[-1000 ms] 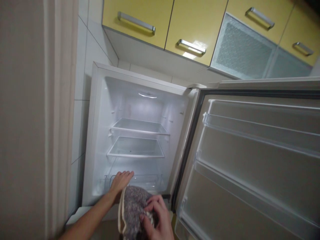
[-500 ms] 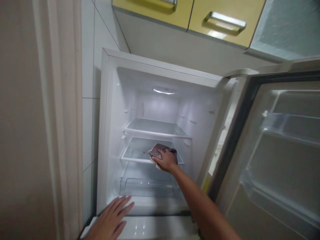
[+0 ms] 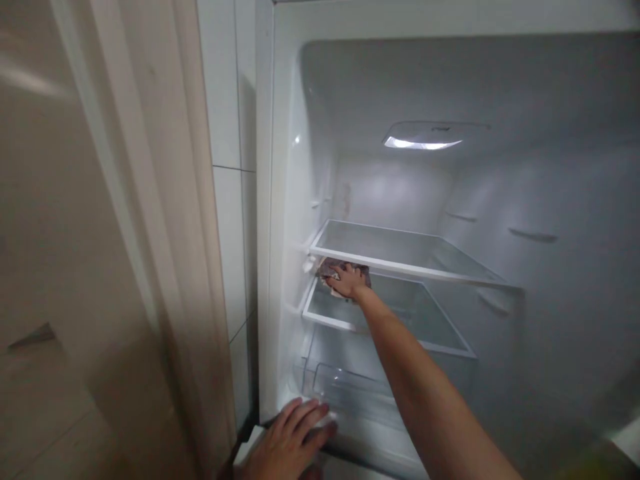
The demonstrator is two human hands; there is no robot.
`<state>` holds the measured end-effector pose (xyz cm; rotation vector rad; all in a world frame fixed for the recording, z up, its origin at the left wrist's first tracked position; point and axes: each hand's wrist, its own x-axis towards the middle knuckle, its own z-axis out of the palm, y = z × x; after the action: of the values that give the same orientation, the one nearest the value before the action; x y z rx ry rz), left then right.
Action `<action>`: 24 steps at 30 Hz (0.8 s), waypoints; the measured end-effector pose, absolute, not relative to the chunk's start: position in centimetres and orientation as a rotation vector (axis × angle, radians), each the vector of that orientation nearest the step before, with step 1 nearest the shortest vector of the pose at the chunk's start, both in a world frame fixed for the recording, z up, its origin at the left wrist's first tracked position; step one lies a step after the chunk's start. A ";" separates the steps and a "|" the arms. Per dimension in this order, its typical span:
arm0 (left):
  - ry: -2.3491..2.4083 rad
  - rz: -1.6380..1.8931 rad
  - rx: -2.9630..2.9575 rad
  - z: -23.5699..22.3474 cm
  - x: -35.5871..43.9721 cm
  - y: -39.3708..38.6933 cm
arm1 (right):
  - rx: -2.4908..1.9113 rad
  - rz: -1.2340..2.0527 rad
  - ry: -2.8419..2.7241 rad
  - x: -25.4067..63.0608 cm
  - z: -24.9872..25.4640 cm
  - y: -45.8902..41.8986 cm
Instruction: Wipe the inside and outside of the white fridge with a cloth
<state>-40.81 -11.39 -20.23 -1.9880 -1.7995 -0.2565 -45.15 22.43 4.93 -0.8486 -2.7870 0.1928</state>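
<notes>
Inside the fridge, my right hand (image 3: 349, 283) presses on a brownish-purple cloth (image 3: 327, 267) with pale patterned edges, its fingers spread over the fabric. Hand and cloth are at the left part of the middle glass shelf (image 3: 330, 323), under the upper glass shelf (image 3: 385, 241). My left hand (image 3: 290, 437) lies open at the fridge's lower front edge, fingers apart and holding nothing. Part of the cloth is hidden beneath my right hand.
A clear drawer (image 3: 350, 387) sits at the bottom of the fridge. Light comes from a lamp (image 3: 423, 143) in its ceiling. A tiled wall (image 3: 227, 247) and a beige door frame (image 3: 165, 200) stand close on the left.
My right hand has moved the cloth from the shelf's front right to its left side, deeper in. The view has come closer to the fridge; my left hand remains at the front edge.
</notes>
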 end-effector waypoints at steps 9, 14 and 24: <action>-1.793 -0.299 -1.962 -17.5 -40.0 -12.7 | -0.660 0.306 -2.926 -38.9 5.6 14.0; -1.673 -0.279 -1.959 -17.3 -40.3 -12.7 | -0.683 0.321 -2.912 -31.0 5.5 12.8; -1.745 -0.224 -2.227 -16.9 -42.6 -13.4 | -1.236 0.212 -2.655 -21.2 5.2 21.6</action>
<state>-42.62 -13.40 -16.94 -2.2271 -1.7446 -0.2240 -21.21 21.62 5.20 -1.2364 -2.6548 0.2124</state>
